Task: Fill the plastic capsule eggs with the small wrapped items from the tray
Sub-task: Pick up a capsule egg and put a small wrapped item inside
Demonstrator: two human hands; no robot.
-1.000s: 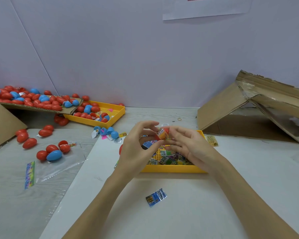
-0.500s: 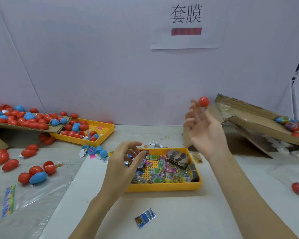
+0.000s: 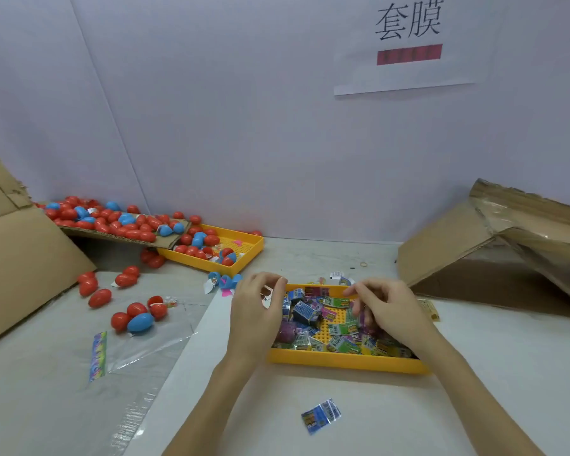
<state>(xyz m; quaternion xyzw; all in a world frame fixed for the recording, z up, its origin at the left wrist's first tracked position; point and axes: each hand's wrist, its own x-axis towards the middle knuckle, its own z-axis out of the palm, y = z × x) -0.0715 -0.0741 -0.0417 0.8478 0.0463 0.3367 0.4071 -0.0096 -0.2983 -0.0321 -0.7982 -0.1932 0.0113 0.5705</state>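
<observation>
Yellow tray — heaped wrapped items; red-blue eggs left.

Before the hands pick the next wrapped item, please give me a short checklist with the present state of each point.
1. Yellow plastic tray holds small wrapped items: ok.
2. Right hand over tray: ok.
3. Right hand already pinches an item: cannot tell.
4. Left hand holds a capsule egg: cannot tell.
5. Spare red and blue plastic eggs lie to the left: ok.
6. Blue wrapped packet outside tray: not ok.
</observation>
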